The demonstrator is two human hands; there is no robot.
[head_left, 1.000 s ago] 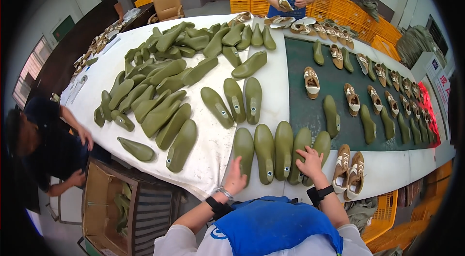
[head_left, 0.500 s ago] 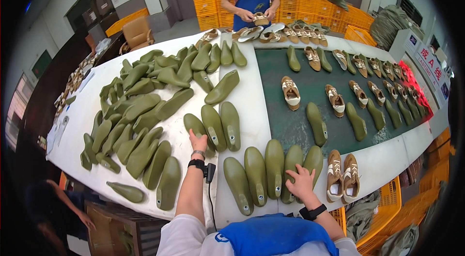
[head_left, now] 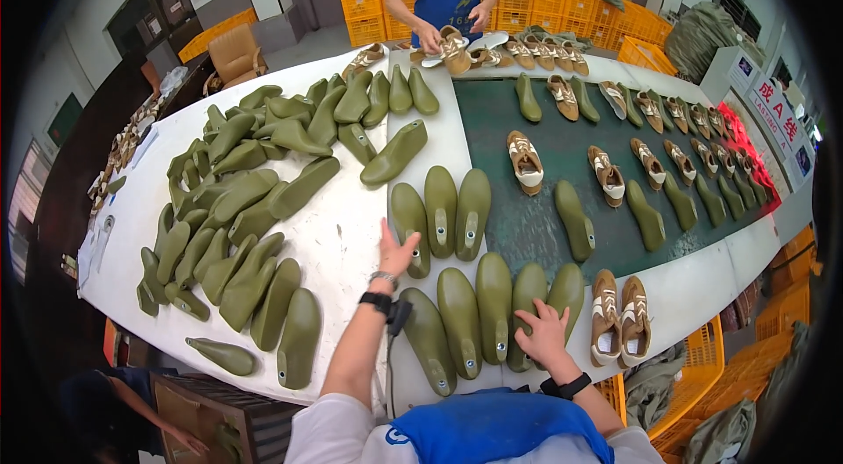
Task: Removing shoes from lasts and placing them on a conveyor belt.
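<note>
Green shoe lasts (head_left: 492,306) under both hands (head_left: 544,332)

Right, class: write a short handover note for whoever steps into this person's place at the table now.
Left hand: open, reaching to the group of three lasts, touching its left one.
Right hand: open, resting on the near row of four lasts.
Done: these seven green shoe lasts stand in tidy rows; a finished shoe pair sits beside them.
Left: the loose pile of lasts on the white table is unsorted.
</note>
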